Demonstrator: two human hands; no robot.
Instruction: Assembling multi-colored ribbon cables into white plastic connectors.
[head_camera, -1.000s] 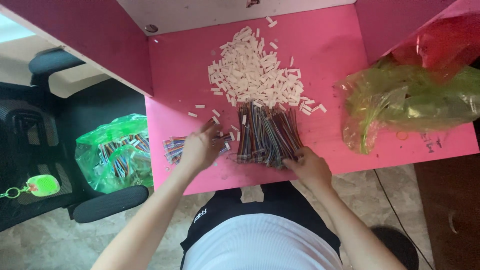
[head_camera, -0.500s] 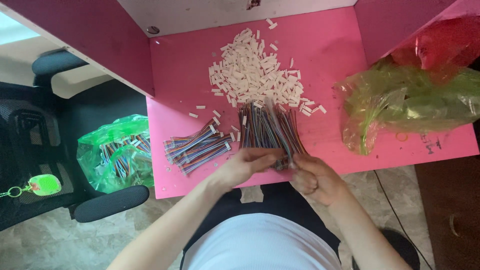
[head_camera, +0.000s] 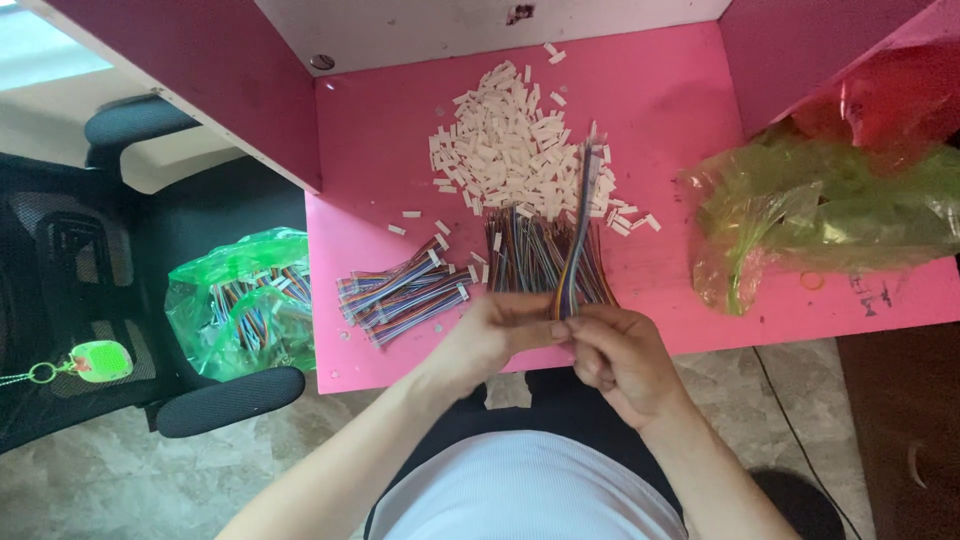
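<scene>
Both hands pinch one flat rainbow ribbon cable at the near edge of a pink worktop, its far end lifted over the stock.

The pink worktop (head_camera: 680, 90) carries everything in reach, sorted by kind, which reads as a layout for quick picking. A crumpled green plastic bag (head_camera: 830, 215) sits at the right edge; a second green bag of cables (head_camera: 245, 300) rests on the black office chair (head_camera: 150, 330) off the left edge. The heap of small white connector housings (head_camera: 510, 155) fills the middle. A bundle of multicoloured cables (head_camera: 530, 255) lies at the near edge, a smaller fanned cable bundle (head_camera: 400, 292) toward the near left. The left hand (head_camera: 495, 335) and right hand (head_camera: 620, 355) meet there, fingers closed on the near end of the ribbon cable (head_camera: 580, 215), probably to steady that end.
</scene>
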